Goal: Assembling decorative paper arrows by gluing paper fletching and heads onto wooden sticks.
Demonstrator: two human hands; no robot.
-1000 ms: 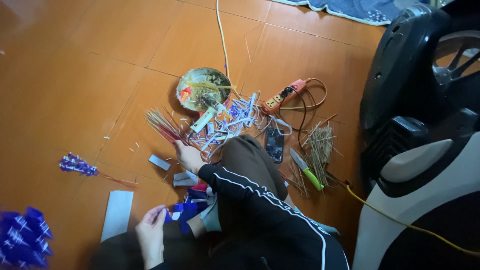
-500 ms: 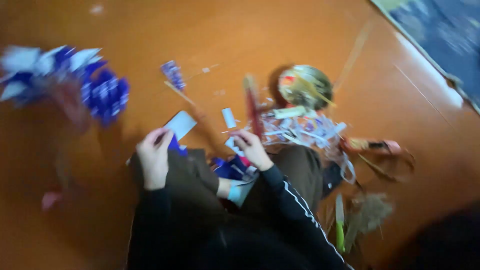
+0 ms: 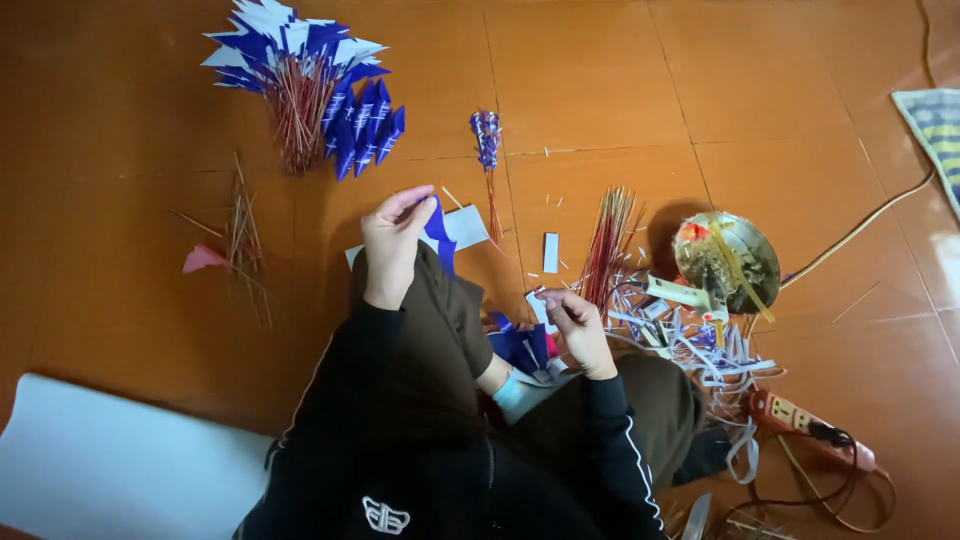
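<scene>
I sit on an orange tiled floor with my knees up. My left hand (image 3: 393, 240) is raised over my left knee and pinches a small blue paper piece (image 3: 437, 228). My right hand (image 3: 575, 328) rests lower, by my right knee, fingers curled around something thin that I cannot make out, close to a bundle of thin red sticks (image 3: 606, 245). Folded blue paper pieces (image 3: 520, 347) lie between my legs. A white paper sheet (image 3: 466, 226) lies just beyond my left hand.
A heap of finished blue-and-white paper flags on sticks (image 3: 305, 85) lies at the far left. A single decorated stick (image 3: 488, 140), a gold bowl (image 3: 728, 260), paper strip scraps (image 3: 700, 340), an orange power strip (image 3: 805, 425) and a white roll (image 3: 110, 465) surround me.
The view has swung left and steadied, bringing the flag heap fully into sight. My left hand has lifted the blue piece up over my knee; my right hand stays near the sticks.
</scene>
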